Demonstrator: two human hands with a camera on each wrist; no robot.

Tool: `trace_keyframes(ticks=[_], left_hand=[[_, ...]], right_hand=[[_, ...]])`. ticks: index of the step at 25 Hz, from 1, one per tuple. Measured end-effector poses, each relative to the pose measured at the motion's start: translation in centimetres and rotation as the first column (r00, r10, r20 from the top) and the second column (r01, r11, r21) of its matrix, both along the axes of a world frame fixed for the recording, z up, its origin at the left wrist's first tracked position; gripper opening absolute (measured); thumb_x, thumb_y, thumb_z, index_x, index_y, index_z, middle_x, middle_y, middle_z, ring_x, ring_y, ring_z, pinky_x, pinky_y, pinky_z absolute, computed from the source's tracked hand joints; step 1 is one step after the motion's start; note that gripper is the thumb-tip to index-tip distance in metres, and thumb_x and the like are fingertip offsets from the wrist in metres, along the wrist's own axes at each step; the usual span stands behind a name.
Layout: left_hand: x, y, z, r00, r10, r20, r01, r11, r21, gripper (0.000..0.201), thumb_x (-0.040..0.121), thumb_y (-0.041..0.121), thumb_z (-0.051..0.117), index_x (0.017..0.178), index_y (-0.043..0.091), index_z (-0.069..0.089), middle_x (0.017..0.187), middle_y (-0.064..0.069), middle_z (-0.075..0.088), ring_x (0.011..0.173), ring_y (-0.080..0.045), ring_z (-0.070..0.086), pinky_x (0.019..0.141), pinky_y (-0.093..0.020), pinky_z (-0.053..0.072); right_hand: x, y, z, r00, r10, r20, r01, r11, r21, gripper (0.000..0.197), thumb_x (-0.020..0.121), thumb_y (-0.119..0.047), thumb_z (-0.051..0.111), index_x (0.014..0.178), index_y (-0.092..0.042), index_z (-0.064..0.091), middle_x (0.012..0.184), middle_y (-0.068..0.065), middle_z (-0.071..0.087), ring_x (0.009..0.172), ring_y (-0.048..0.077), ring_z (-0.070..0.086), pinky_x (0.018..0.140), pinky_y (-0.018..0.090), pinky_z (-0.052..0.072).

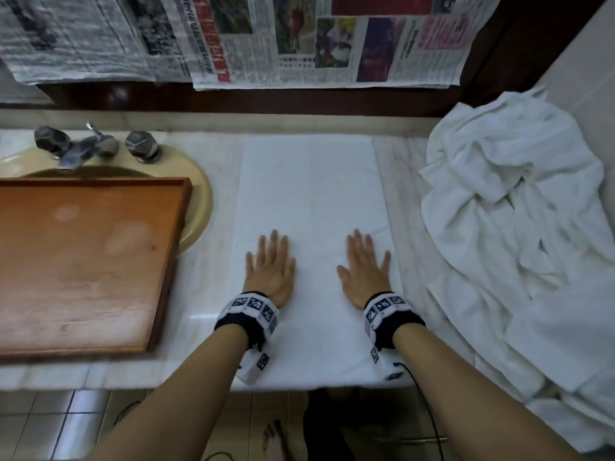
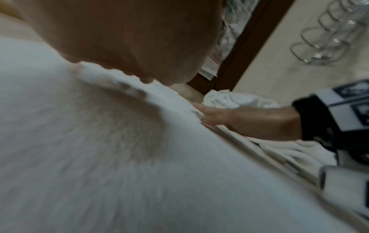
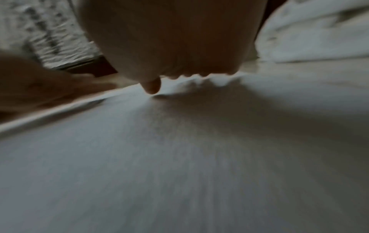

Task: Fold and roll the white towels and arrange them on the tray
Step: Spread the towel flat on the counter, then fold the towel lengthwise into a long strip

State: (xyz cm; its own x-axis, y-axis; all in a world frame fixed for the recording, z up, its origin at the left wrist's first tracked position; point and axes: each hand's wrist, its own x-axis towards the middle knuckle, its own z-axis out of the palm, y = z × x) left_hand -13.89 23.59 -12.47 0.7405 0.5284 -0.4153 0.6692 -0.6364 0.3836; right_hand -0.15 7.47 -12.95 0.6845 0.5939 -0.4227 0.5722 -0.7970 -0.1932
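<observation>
Towel pile (image 1: 519,227) heaped at counter's right end. Flat towel (image 1: 309,194) spread mid-counter (image 1: 206,151). Tray (image 1: 83,261) over the sink, left. Left hand (image 1: 271,271) and right hand (image 1: 364,269) pressed flat on the towel, fingers straight, grasping nothing.

Head view overhead; wrist views skimming towel (image 1: 309,201).

Non-task items: beige oval sink basin (image 1: 199,197) well left of the fingers, dull metal faucet with two faceted knobs (image 1: 95,146) at its back edge. Crumpled newspaper sheets (image 1: 266,38) hang on dark wood beyond the fingertips. White marble countertop (image 1: 213,151) underneath. Clear glass tumblers in wire wall rack (image 2: 327,34), blurred.
</observation>
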Motion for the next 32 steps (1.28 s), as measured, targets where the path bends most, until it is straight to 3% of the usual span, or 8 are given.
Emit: trace_keyframes(ticks=[7, 11, 15, 17, 20, 25, 29, 32], left_hand=[[-0.5, 0.5, 0.5, 0.992, -0.116, -0.042, 0.116, 0.993, 0.0, 0.061, 0.102, 0.049, 0.011, 0.155, 0.024, -0.003, 0.161, 0.01, -0.014, 0.148, -0.011, -0.014, 0.121, -0.039, -0.007], [1.3, -0.8, 1.5, 0.999, -0.024, 0.024, 0.024, 0.999, -0.021, 0.06, 0.102, 0.048, 0.013, 0.156, 0.021, 0.008, 0.163, 0.006, -0.002, 0.149, -0.014, -0.005, 0.122, -0.04, 0.0], [6.3, 0.6, 0.5, 0.981, -0.167, 0.094, 0.175, 0.981, -0.082, 0.06, 0.102, 0.049, 0.008, 0.155, 0.024, -0.003, 0.162, 0.006, -0.012, 0.147, -0.01, -0.016, 0.12, -0.038, -0.011], [6.6, 3.4, -0.4, 0.997, -0.067, 0.027, 0.068, 0.997, -0.028, 0.062, 0.1, 0.053, 0.005, 0.155, 0.026, -0.006, 0.16, 0.008, -0.018, 0.146, -0.01, -0.02, 0.119, -0.038, -0.013], [6.6, 6.6, -0.4, 0.966, 0.251, -0.067, -0.248, 0.968, 0.046, 0.071, 0.097, 0.059, 0.004, 0.154, 0.021, -0.01, 0.159, 0.002, -0.025, 0.146, -0.016, -0.023, 0.119, -0.044, -0.013], [11.4, 4.9, -0.2, 0.993, -0.103, 0.063, 0.109, 0.987, -0.116, 0.059, 0.102, 0.047, 0.005, 0.155, 0.025, -0.006, 0.16, 0.005, -0.02, 0.145, -0.011, -0.021, 0.119, -0.038, -0.013], [10.8, 10.1, -0.4, 0.959, 0.28, -0.033, -0.28, 0.96, -0.009, 0.063, 0.101, 0.05, 0.005, 0.155, 0.021, -0.007, 0.159, -0.001, -0.023, 0.146, -0.017, -0.022, 0.119, -0.043, -0.013], [14.7, 8.2, -0.2, 0.996, 0.022, 0.089, -0.011, 0.992, -0.122, 0.058, 0.103, 0.045, 0.006, 0.155, 0.022, -0.007, 0.16, 0.001, -0.022, 0.145, -0.014, -0.023, 0.119, -0.04, -0.014]], right_hand=[[-0.2, -1.3, -0.4, 0.98, 0.197, 0.007, -0.197, 0.979, 0.045, 0.063, 0.097, -0.052, 0.005, 0.154, -0.028, -0.003, 0.16, -0.008, -0.018, 0.147, 0.012, -0.018, 0.118, 0.048, -0.009], [-0.9, 0.7, 0.9, 0.992, 0.125, 0.007, -0.125, 0.987, 0.097, 0.057, 0.103, -0.035, 0.026, 0.155, -0.019, 0.006, 0.162, -0.005, -0.008, 0.148, 0.013, -0.006, 0.12, 0.047, -0.002], [2.6, 5.9, 0.4, 0.942, 0.335, -0.023, -0.33, 0.935, 0.131, 0.057, 0.105, -0.03, 0.024, 0.155, -0.02, -0.003, 0.161, -0.006, -0.013, 0.148, 0.012, -0.012, 0.119, 0.05, -0.006], [5.9, 5.6, -0.7, 0.965, 0.263, -0.013, -0.261, 0.963, 0.06, 0.059, 0.104, -0.035, 0.021, 0.154, -0.021, -0.006, 0.16, -0.006, -0.019, 0.147, 0.013, -0.015, 0.118, 0.051, -0.008], [9.3, 5.0, -0.7, 0.995, -0.093, 0.038, 0.095, 0.994, -0.062, 0.064, 0.103, -0.044, 0.015, 0.152, -0.016, -0.015, 0.158, -0.001, -0.026, 0.146, 0.015, -0.021, 0.113, 0.054, -0.014], [8.6, 9.3, -0.6, 0.957, 0.285, -0.045, -0.281, 0.956, 0.08, 0.061, 0.104, -0.038, 0.017, 0.153, -0.015, -0.012, 0.159, -0.003, -0.023, 0.146, 0.012, -0.019, 0.117, 0.052, -0.012], [13.5, 8.5, -0.6, 0.996, -0.092, -0.016, 0.09, 0.991, -0.099, 0.064, 0.103, -0.041, 0.014, 0.15, -0.013, -0.018, 0.156, 0.0, -0.03, 0.145, 0.015, -0.024, 0.115, 0.055, -0.014], [12.3, 11.9, -0.3, 0.98, 0.195, -0.043, -0.193, 0.981, 0.031, 0.061, 0.104, -0.039, 0.016, 0.152, -0.017, -0.014, 0.158, -0.004, -0.026, 0.145, 0.014, -0.022, 0.114, 0.054, -0.016]])
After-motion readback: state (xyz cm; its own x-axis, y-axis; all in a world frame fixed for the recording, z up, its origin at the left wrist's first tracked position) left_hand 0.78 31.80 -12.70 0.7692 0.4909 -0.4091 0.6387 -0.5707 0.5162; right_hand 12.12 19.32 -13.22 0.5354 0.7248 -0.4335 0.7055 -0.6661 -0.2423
